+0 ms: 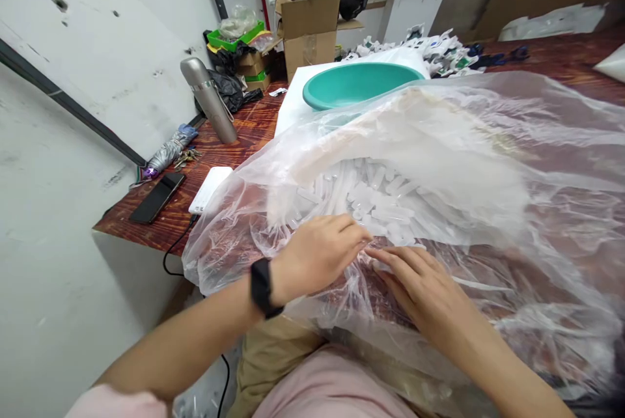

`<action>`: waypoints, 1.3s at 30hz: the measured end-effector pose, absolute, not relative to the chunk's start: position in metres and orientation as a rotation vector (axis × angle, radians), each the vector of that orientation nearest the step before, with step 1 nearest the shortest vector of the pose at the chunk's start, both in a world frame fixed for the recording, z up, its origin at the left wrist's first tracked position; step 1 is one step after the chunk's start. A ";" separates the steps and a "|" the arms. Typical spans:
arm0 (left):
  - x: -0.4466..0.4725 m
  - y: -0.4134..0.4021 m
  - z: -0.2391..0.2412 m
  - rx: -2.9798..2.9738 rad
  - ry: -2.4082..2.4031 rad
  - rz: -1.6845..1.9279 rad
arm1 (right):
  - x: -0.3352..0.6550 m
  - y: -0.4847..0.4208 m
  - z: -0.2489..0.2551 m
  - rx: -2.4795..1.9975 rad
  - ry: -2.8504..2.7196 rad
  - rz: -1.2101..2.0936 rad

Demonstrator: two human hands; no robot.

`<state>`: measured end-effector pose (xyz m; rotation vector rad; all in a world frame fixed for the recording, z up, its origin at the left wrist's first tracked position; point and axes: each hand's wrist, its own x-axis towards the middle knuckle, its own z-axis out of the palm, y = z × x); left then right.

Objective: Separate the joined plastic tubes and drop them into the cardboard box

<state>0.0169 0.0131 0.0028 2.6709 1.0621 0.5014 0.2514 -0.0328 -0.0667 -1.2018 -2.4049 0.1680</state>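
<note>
1. Across the desk (254, 135), clear plastic sheeting (561, 170) lies spread and crumpled, with a pile of whitish translucent pieces (385, 206) just beyond the hands.
2. Left hand (322, 252), above a black wristband (263, 288): fingers curled downward; I cannot tell whether they grip anything.
3. Right hand (420, 281): fingers stretched close together, tips near the left's; its grip is also unclear.
4. Behind the pile: a teal basin (361, 84).
</note>
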 end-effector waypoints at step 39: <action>0.022 -0.026 -0.010 2.339 0.886 0.705 | 0.245 -0.074 -0.034 -1.147 -2.181 0.307</action>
